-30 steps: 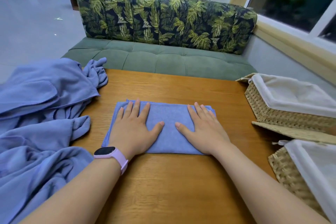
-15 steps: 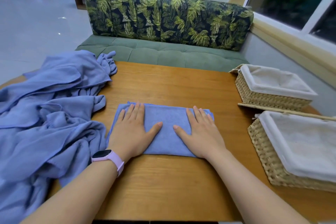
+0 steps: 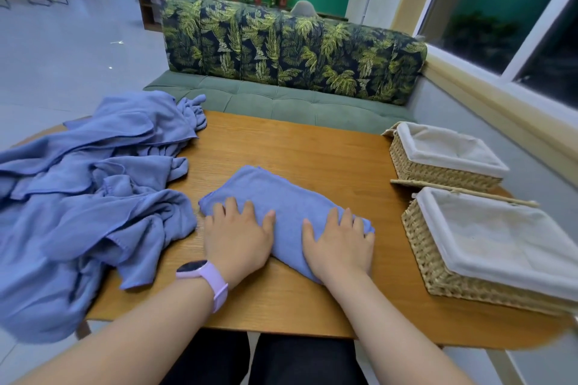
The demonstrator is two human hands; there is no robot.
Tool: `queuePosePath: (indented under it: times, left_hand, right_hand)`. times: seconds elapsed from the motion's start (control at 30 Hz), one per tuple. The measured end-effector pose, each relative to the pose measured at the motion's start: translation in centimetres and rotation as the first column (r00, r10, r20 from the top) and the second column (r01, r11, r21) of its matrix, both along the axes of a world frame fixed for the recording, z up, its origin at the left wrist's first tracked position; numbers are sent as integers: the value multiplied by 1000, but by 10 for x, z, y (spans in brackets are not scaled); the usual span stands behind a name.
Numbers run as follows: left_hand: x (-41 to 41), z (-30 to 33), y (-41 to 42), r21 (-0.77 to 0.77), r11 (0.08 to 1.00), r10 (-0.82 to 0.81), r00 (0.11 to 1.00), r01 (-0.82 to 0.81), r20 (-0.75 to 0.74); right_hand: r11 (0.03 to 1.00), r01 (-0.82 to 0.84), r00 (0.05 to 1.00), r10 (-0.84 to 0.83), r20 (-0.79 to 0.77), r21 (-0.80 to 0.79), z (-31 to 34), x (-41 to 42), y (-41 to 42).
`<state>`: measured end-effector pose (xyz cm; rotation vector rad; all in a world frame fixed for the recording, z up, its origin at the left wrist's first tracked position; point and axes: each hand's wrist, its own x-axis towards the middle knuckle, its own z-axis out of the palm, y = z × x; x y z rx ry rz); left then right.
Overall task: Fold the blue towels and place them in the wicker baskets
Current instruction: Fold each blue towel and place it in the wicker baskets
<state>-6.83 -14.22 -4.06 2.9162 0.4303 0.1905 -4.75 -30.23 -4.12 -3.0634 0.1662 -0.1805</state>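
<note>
— What am I wearing, as the head camera sees it?

— Both your forearms are bare; no sleeve shows anywhere up to the bottom edge of the frame. Your left hand (image 3: 239, 241) and your right hand (image 3: 339, 242) carry no rings or gloves.

— And on my wrist?

— On your left wrist, lower centre-left of the frame, you have a smartwatch (image 3: 201, 275): a dark, rounded, glossy face on a pale lilac strap. At the bottom centre, your legs (image 3: 266, 359) are in black trousers.
</note>
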Motion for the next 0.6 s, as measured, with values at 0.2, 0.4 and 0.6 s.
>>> queuePosePath:
  times: [0.2, 0.4, 0.6]
  left_hand:
    - [47, -1, 13, -111, 988, -125, 982, 109, -143]
    - [62, -6, 23, -116, 892, -442, 897, 436, -29]
    - [57, -8, 27, -8, 879, -474, 877, 477, 80]
  right_hand:
    - [991, -131, 988, 128, -91, -26, 38, -24, -14]
    - [930, -357, 920, 366, -142, 86, 40, -50, -9]
    - [909, -408, 909, 413, -55, 80, 28, -48, -23]
